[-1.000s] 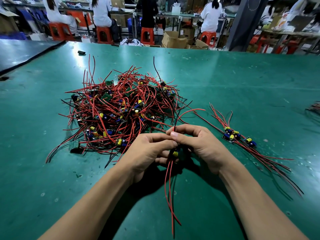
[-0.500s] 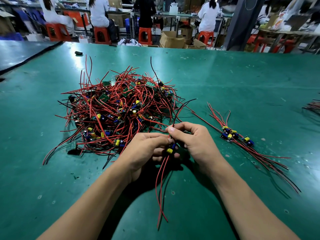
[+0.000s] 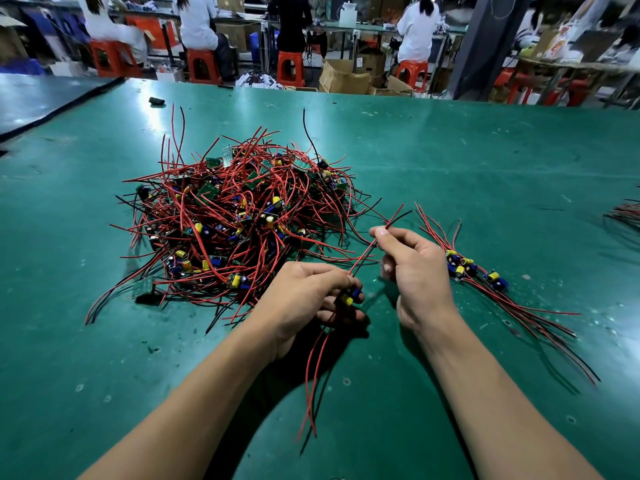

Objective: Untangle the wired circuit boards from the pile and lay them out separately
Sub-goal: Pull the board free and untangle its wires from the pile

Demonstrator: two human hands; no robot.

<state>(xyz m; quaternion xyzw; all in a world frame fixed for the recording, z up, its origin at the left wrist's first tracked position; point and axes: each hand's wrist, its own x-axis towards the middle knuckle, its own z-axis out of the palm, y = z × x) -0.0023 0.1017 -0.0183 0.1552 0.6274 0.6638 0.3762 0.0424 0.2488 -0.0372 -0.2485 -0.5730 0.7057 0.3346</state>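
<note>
Grips a wired circuit board (image 3: 347, 296) in the left hand (image 3: 304, 296) — pinches its red lead (image 3: 363, 256) with the right hand (image 3: 414, 268), beside the pile (image 3: 235, 220).

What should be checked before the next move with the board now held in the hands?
1. Grip of left hand on held board: ok.
2. Pinch of right hand on upper wires: ok.
3. Tips of upper wires clear of pile: ok.
4. The lower wires free of pile: ok.
5. Bare table near laid-out boards: ok.
6. No stray wire caught under the hands: cannot tell.
</note>
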